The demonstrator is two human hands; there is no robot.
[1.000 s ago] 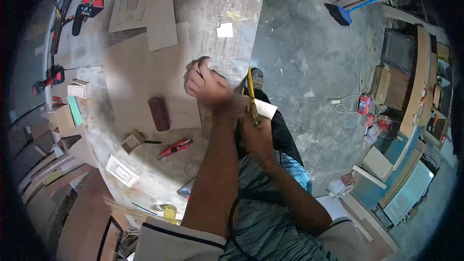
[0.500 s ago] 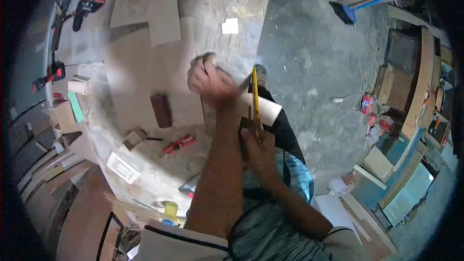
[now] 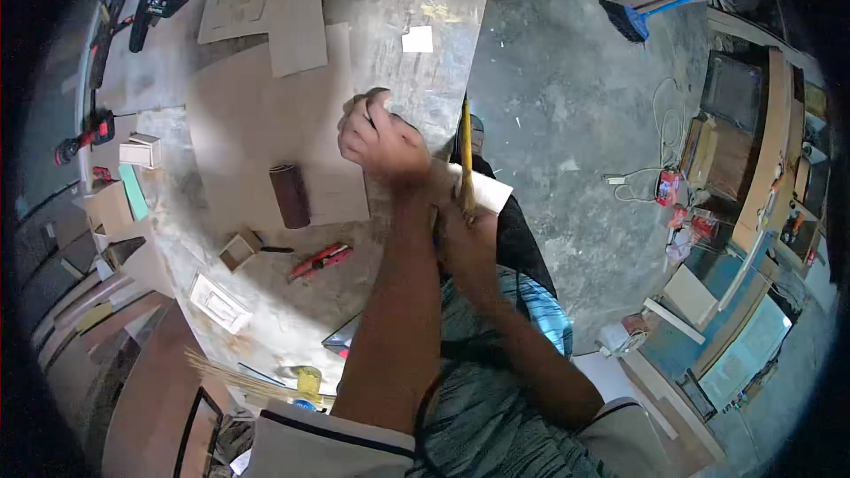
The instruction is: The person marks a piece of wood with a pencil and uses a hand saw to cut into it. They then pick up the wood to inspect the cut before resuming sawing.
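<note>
My left hand (image 3: 382,143) is closed, its fingers curled above the right edge of the work surface. Something dark shows by its fingertips, too hidden to name. Lower and to the right, my right hand (image 3: 469,239) is closed around the lower end of a long, narrow yellow strip (image 3: 467,137), which points away from me. A pale flat piece (image 3: 492,192) sticks out to the right beside that hand, over my dark-clothed leg. My wrists are close together, and the parts between them are hard to make out.
On the work surface (image 3: 390,62) lie brown sheets (image 3: 239,115), a dark red-brown roll (image 3: 290,196), a red tool (image 3: 320,262), a small open box (image 3: 240,250) and a white square (image 3: 417,39). A blue broom (image 3: 627,19) rests on the floor; boards and cables lie at the right.
My right hand has moved up toward my left wrist. My left hand has shifted slightly left and looks sharper. The whole view has shifted slightly.
</note>
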